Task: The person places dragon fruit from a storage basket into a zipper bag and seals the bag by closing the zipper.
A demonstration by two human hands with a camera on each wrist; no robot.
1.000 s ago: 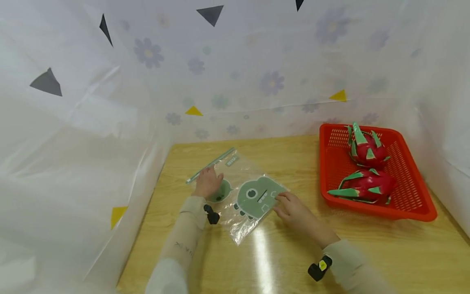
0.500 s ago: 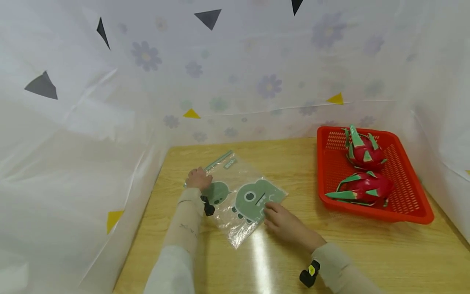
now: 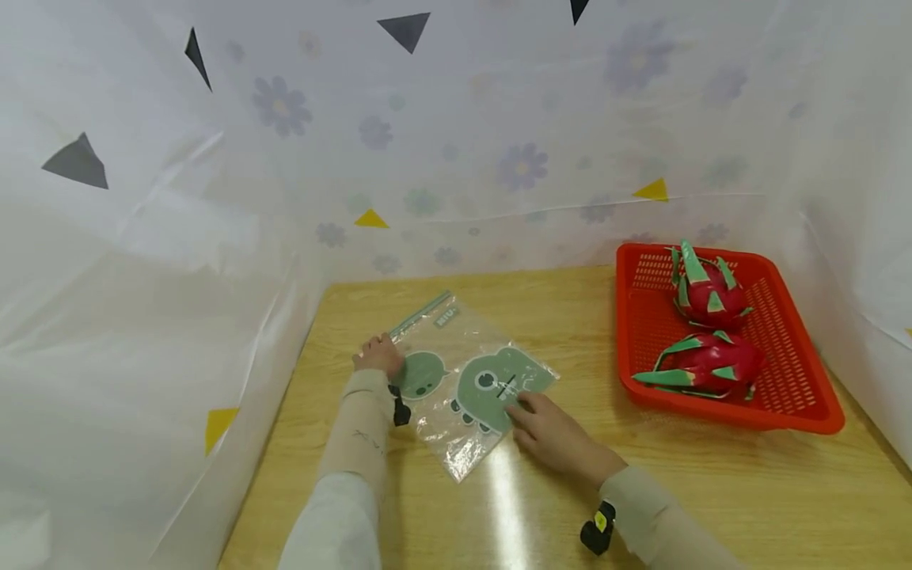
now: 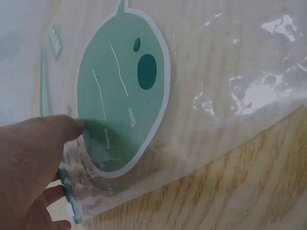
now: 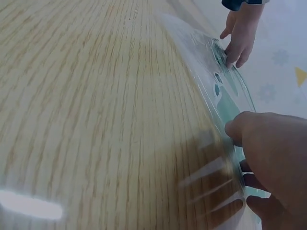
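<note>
A clear zip bag [image 3: 473, 340] with green cartoon prints lies flat and slanted on the wooden table. My left hand [image 3: 379, 356] is at the corner of its green zip strip. In the left wrist view, the thumb of that hand [image 4: 29, 163] lies on the plastic and the fingers pass beyond the zip edge, pinching the bag. My right hand [image 3: 559, 431] touches the bag's right side over the dinosaur print [image 3: 492, 392]. Its fingers are loosely bent and spaced apart in the right wrist view, along the bag's edge; some fingertips are partly hidden.
At the right stands a red perforated basket [image 3: 627, 317]. It holds two dragon fruits, one behind [image 3: 712, 293] and one in front [image 3: 727, 364]. White patterned sheeting [image 3: 456, 142] walls the wooden table [image 3: 570, 309] at the back and sides.
My left hand has slid left and down along the zip strip to its corner. My right hand has shifted slightly left onto the bag, whose plastic now shows glare lines beside the fingertips.
</note>
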